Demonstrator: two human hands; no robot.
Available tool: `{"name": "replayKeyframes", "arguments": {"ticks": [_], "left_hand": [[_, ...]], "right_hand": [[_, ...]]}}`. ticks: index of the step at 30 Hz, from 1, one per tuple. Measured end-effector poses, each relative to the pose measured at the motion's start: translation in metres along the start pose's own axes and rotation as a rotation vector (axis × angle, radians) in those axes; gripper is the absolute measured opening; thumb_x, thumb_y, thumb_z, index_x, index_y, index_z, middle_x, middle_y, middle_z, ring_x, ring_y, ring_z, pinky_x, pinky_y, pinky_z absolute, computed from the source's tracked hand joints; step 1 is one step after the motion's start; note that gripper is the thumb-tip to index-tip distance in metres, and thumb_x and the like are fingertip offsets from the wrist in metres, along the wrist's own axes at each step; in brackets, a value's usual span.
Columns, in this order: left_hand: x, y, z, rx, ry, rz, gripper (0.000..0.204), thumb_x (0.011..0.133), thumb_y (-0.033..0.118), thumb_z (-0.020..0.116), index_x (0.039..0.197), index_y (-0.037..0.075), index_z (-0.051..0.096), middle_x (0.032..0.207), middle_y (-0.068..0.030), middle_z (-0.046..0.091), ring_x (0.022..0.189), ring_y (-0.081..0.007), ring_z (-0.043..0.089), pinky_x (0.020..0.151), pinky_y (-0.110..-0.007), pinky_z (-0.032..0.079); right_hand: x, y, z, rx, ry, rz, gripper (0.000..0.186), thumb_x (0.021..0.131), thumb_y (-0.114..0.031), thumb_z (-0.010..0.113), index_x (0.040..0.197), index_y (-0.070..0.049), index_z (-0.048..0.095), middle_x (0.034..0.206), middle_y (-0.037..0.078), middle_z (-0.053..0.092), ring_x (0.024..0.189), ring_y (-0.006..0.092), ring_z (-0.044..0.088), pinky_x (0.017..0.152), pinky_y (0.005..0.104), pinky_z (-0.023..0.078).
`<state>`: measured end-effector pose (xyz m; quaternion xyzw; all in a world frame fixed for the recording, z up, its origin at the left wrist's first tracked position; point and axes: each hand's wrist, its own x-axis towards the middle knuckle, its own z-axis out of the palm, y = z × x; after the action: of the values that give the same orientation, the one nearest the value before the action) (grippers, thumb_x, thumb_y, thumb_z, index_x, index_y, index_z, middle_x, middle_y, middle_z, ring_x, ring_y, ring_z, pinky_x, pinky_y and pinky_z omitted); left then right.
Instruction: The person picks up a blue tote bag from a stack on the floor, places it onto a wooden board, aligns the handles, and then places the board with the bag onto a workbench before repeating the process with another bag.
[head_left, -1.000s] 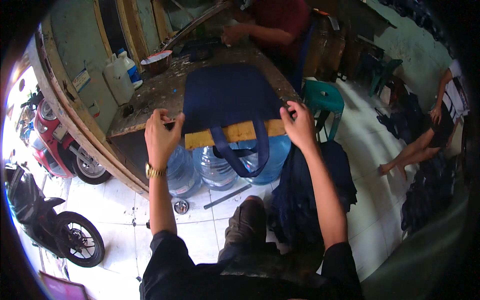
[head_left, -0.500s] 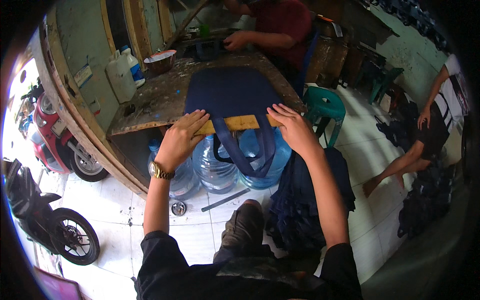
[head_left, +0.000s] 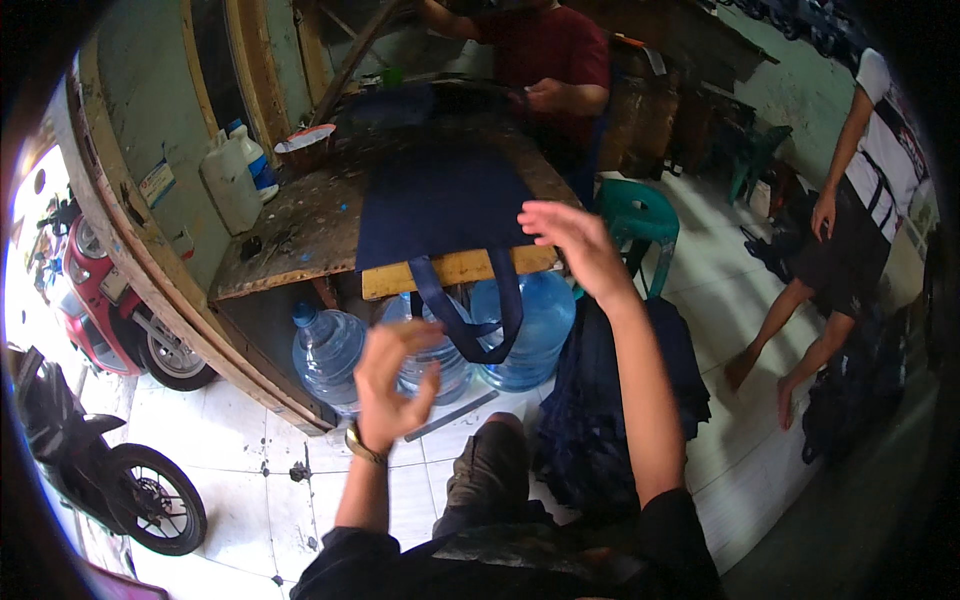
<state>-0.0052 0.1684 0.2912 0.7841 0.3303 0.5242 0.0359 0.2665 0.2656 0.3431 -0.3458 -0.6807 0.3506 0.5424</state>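
A navy blue fabric tote bag (head_left: 440,205) lies flat on the wooden table, its two strap handles hanging over the near edge. Beneath the bag's near end, a yellowish board (head_left: 388,279) shows along that edge. My left hand (head_left: 395,385) is in the air below and left of the handles, slightly blurred, with thumb and fingers curved apart around nothing. Held up just beside the bag's right corner, my right hand (head_left: 578,245) has its fingers stretched out and holds nothing. Neither hand appears to grip the bag.
Large blue water bottles (head_left: 522,330) stand under the table (head_left: 285,245). Dark fabric (head_left: 620,400) is piled to their right, near a green stool (head_left: 640,215). Across the table sits a person in a red shirt (head_left: 550,50); another stands at right. Motorbikes (head_left: 150,490) are at left.
Both hands have come off the bag's near edge; my left dropped down toward me, my right lifted. The co-worker's hands moved over dark fabric at the far end. The person at right stands straighter.
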Motion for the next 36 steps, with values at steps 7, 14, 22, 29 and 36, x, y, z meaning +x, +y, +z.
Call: {"name": "replayKeyframes", "arguments": {"ticks": [7,14,22,29,36], "left_hand": [[-0.042,0.027,0.062,-0.522,-0.209,-0.214,0.016,0.077,0.005,0.063,0.091,0.0,0.066,0.099,-0.0131,0.068,0.092,-0.0277,0.065,0.083,-0.034,0.048],[-0.039,0.015,0.129,-0.97,-0.338,-0.599,0.022,0.084,0.0,0.059,0.107,-0.001,0.061,0.105,-0.008,0.067,0.096,-0.0148,0.062,0.085,-0.029,0.048],[-0.075,0.028,0.186,-0.701,-0.735,-0.379,0.029,0.082,0.012,0.067,0.108,0.001,0.061,0.101,-0.0114,0.067,0.088,-0.023,0.065,0.079,-0.034,0.05],[-0.1,0.048,0.305,-0.471,-0.694,0.097,0.058,0.082,0.037,0.069,0.122,-0.002,0.053,0.125,-0.0239,0.052,0.12,-0.0369,0.047,0.101,-0.044,0.038],[-0.092,0.047,0.353,-0.409,-0.846,0.217,0.065,0.08,0.043,0.068,0.123,-0.003,0.054,0.124,-0.0221,0.054,0.119,-0.035,0.049,0.102,-0.042,0.036]], "right_hand": [[0.068,0.023,-0.065,0.664,0.143,0.464,0.089,0.081,-0.073,0.043,0.111,0.01,0.056,0.092,0.016,0.064,0.068,0.0197,0.059,0.061,0.0295,0.05],[0.025,0.046,-0.069,0.533,0.15,0.46,0.013,0.078,-0.017,0.073,0.086,-0.011,0.063,0.073,-0.002,0.06,0.06,0.0118,0.054,0.052,0.025,0.043],[-0.225,0.022,-0.066,0.431,0.86,0.192,0.014,0.089,-0.022,0.064,0.087,-0.009,0.059,0.068,-0.002,0.049,0.053,0.0087,0.047,0.043,0.0254,0.037],[-0.327,0.002,-0.123,0.234,1.593,0.094,0.021,0.088,-0.02,0.067,0.099,-0.006,0.054,0.092,0.004,0.057,0.081,0.0149,0.055,0.062,0.0343,0.047],[-0.34,-0.007,-0.193,0.085,1.537,-0.092,0.033,0.089,-0.021,0.066,0.116,-0.007,0.053,0.112,0.005,0.059,0.094,0.016,0.057,0.072,0.0328,0.047]]}}
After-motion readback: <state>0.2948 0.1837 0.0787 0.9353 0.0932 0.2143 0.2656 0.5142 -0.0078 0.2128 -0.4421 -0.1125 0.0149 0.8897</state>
